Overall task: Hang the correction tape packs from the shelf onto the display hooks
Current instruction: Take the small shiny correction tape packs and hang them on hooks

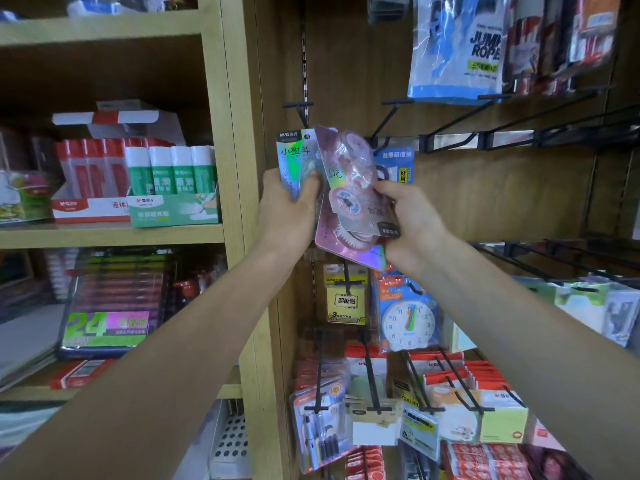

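Left of the wooden upright post [239, 188], a pale wood shelf [110, 233] carries a box of red and green glue sticks [138, 178]. Just right of the post, the left hand [289, 206] is clamped on a blue holographic correction tape pack [294, 157], thumb pressed across its front. Beside it, overlapping that pack's right edge, the right hand [412, 216] pinches the lower corner of a pink holographic correction tape pack [349, 188], tilted, with further pink card behind it. A black wire display hook [301, 114] juts from the brown back panel [485, 199] right of the post, just above the packs. Below them hangs a blue toy clock pack [408, 323]
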